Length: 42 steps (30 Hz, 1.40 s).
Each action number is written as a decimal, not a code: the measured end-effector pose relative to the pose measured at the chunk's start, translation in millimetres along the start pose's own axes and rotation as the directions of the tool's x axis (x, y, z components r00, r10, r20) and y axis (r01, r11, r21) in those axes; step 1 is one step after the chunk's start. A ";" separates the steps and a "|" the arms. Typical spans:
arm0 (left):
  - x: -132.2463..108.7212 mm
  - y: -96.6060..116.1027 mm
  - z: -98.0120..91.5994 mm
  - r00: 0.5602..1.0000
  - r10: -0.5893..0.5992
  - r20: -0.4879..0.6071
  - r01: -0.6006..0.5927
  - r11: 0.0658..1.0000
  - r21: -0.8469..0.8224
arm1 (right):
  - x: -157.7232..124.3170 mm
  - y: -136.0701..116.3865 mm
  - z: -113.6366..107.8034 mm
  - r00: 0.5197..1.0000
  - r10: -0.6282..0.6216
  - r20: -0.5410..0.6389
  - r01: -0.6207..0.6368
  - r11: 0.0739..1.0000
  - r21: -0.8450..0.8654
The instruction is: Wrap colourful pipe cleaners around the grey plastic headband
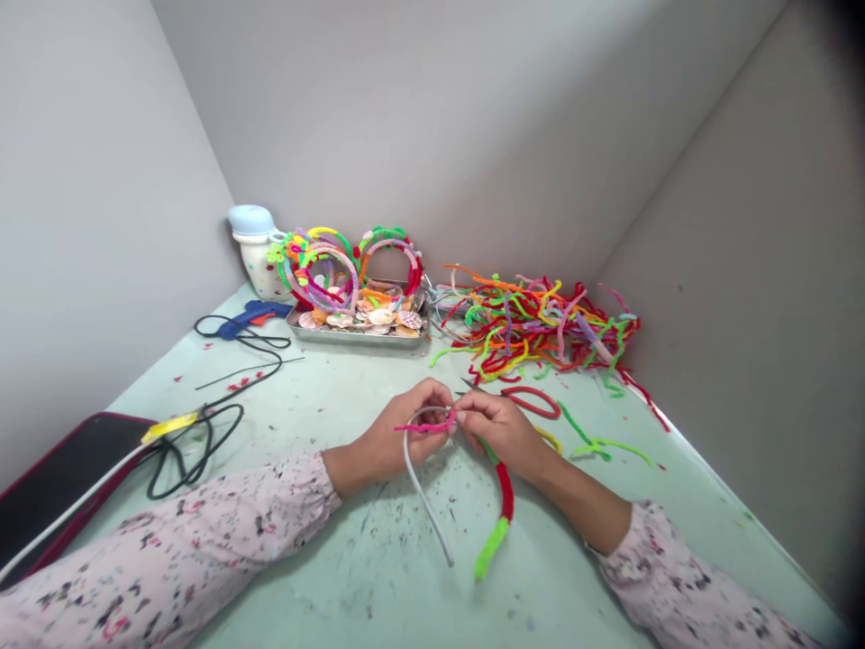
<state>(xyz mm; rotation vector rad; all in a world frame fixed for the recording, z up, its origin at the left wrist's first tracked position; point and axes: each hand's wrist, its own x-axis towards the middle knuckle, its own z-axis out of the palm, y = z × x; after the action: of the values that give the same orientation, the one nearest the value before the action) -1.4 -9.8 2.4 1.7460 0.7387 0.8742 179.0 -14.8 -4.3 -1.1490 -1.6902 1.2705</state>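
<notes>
Both hands meet over the pale green table (351,559). My left hand (398,433) is closed around the top of a white plastic headband (423,491), whose bare leg runs down toward me. My right hand (496,428) pinches a pink pipe cleaner (423,425) that crosses the band's top. The other leg of the band is wrapped in red and green pipe cleaner (500,514). Scissor tips (466,386) show just behind my right hand.
A heap of coloured pipe cleaners (541,324) lies at the back right, with loose red (533,401) and green (601,443) ones nearer. A metal tray (358,338) holds shells and finished headbands (344,261). A blue glue gun (253,315), black cables (203,433), a white bottle (257,252) and a dark tablet (60,478) are at left.
</notes>
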 end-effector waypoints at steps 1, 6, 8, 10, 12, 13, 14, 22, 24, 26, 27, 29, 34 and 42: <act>-0.1 0.1 0.9 1.000 -0.021 -0.015 0.021 1.000 -0.021 | -0.6 -0.2 0.5 1.000 -0.020 -0.015 0.020 0.999 -0.025; -0.4 0.8 4.3 0.992 -0.111 -0.066 0.107 0.993 -0.058 | -4.2 -2.3 2.9 0.989 -0.133 -0.066 0.120 0.977 -0.177; -0.2 1.0 4.7 0.990 -0.127 -0.067 0.122 0.990 -0.077 | -5.3 -2.5 3.7 0.983 -0.163 -0.084 0.142 0.967 -0.214; 0.4 0.7 4.7 0.987 -0.142 -0.071 0.135 0.986 -0.098 | -5.9 -2.2 4.4 0.977 -0.185 -0.107 0.154 0.956 -0.248; 1.4 -0.3 4.4 0.986 -0.149 -0.079 0.140 0.985 -0.102 | -6.3 -1.6 5.0 0.973 -0.193 -0.126 0.153 0.950 -0.274; 1.9 -1.1 4.2 0.986 -0.145 -0.084 0.137 0.986 -0.096 | -6.4 -1.3 5.2 0.973 -0.194 -0.127 0.152 0.948 -0.280; 2.5 -2.2 4.0 0.986 -0.138 -0.089 0.130 0.988 -0.088 | -6.4 -1.0 5.5 0.973 -0.193 -0.125 0.151 0.947 -0.282; 3.6 -11.7 4.1 0.987 -0.115 -0.109 0.111 0.993 -0.041 | -5.7 -1.0 6.2 0.974 -0.193 -0.120 0.148 0.939 -0.310; 3.3 -12.1 3.7 0.988 -0.103 -0.113 0.102 0.995 -0.015 | -5.5 -1.2 6.2 0.973 -0.197 -0.120 0.149 0.935 -0.321; 2.9 -12.1 3.2 0.990 -0.095 -0.103 0.095 0.995 0.000 | -5.8 -1.3 6.2 0.973 -0.198 -0.118 0.150 0.933 -0.328; 2.7 -12.2 3.0 0.991 -0.090 -0.098 0.091 0.996 0.005 | -6.0 -1.3 6.2 0.973 -0.197 -0.116 0.150 0.933 -0.327; 2.5 -12.8 2.6 0.993 -0.079 -0.091 0.081 0.997 0.018 | -6.5 -1.1 6.2 0.975 -0.194 -0.111 0.150 0.935 -0.321; 2.9 -13.1 2.3 0.993 -0.043 -0.106 0.054 0.993 0.106 | -6.7 -1.1 6.1 0.981 -0.166 -0.104 0.131 0.952 -0.278; 2.0 -4.2 1.4 0.994 -0.008 -0.111 0.030 0.978 0.204 | -6.7 -2.1 5.7 0.990 -0.119 -0.074 0.103 0.976 -0.192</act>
<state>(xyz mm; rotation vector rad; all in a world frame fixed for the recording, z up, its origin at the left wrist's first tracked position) 0.6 -7.6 -1.5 1.8800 0.9454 0.9128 175.7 -23.2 -4.0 -1.1825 -1.8136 0.9961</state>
